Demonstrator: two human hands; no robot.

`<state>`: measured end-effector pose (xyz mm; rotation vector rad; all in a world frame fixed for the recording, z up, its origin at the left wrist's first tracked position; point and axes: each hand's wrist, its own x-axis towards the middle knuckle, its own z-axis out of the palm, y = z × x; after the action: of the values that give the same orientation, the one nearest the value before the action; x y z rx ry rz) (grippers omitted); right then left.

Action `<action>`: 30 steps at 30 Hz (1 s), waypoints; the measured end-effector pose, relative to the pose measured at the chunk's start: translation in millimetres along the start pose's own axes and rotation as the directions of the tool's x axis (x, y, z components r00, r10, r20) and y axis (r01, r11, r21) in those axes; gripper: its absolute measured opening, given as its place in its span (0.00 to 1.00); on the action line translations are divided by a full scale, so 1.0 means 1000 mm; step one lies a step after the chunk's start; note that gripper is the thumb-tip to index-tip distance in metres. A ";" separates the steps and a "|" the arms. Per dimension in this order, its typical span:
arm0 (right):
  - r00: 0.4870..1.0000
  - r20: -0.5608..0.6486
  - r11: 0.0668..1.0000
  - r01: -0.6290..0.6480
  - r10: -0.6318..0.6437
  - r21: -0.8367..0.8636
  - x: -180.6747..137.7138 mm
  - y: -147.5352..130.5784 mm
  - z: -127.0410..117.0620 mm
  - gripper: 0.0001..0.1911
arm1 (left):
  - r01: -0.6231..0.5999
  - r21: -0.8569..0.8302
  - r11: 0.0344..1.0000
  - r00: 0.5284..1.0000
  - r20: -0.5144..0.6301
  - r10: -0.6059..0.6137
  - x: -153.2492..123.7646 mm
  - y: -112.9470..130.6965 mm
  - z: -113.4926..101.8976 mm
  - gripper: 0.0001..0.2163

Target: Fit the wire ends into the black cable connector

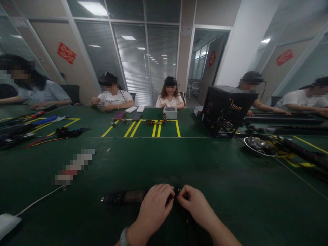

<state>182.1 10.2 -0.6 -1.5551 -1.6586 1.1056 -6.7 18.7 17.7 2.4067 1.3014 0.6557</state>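
Note:
Both hands meet low in the head view, above the green table (159,157). My left hand (157,203) is closed, fingers bent and thumb pressed in, beside a long dark object (132,197). That object lies crosswise on the table, with black bands, a brownish middle and a small shiny tip at its left end; my left hand covers its right part. My right hand (196,203) makes a pinch a short gap away. A small black piece (178,190) shows between the fingertips; its kind cannot be made out. Dark material below my right hand is too dim to tell.
A power strip (77,167) with a white cable lies left. Beyond stand a black computer case (222,111) and a grey box-shaped unit (170,112) with cables. A metal bowl (260,147) sits right; cable bundles (69,132) lie left. Several people sit across the table.

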 end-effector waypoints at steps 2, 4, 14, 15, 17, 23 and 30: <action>1.000 0.003 1.000 0.005 -0.005 0.007 0.000 -0.001 0.000 0.03 | 0.007 0.003 1.000 1.000 -0.003 -0.007 -0.001 -0.001 0.001 0.08; 1.000 0.003 1.000 0.010 -0.010 0.011 0.000 -0.001 0.000 0.03 | 0.012 0.013 1.000 1.000 -0.008 -0.012 -0.001 -0.003 0.001 0.07; 1.000 -0.003 0.999 0.025 -0.025 -0.033 -0.001 -0.005 -0.002 0.03 | -0.023 0.031 0.999 1.000 0.010 0.023 0.001 -0.003 0.001 0.06; 1.000 -0.005 0.999 0.025 -0.025 -0.036 -0.001 -0.005 -0.001 0.02 | -0.021 0.033 0.999 1.000 0.014 0.021 0.002 -0.003 0.001 0.06; 1.000 -0.016 0.999 0.027 -0.027 -0.044 0.000 -0.004 -0.001 0.02 | -0.022 0.035 0.999 1.000 0.013 0.022 0.002 -0.003 0.001 0.05; 0.999 -0.038 0.997 0.036 -0.039 -0.072 0.000 -0.001 0.001 0.01 | -0.039 0.062 0.997 0.999 -0.003 0.039 0.001 -0.002 0.001 0.05; 0.998 -0.040 0.996 0.052 -0.055 -0.077 -0.002 -0.003 0.001 0.03 | -0.062 0.102 0.993 0.998 -0.008 0.063 0.000 0.000 0.000 0.04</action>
<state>180.2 8.5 1.2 -1.5608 -1.7217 0.9869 -6.7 18.6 17.7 2.5385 1.2979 0.6351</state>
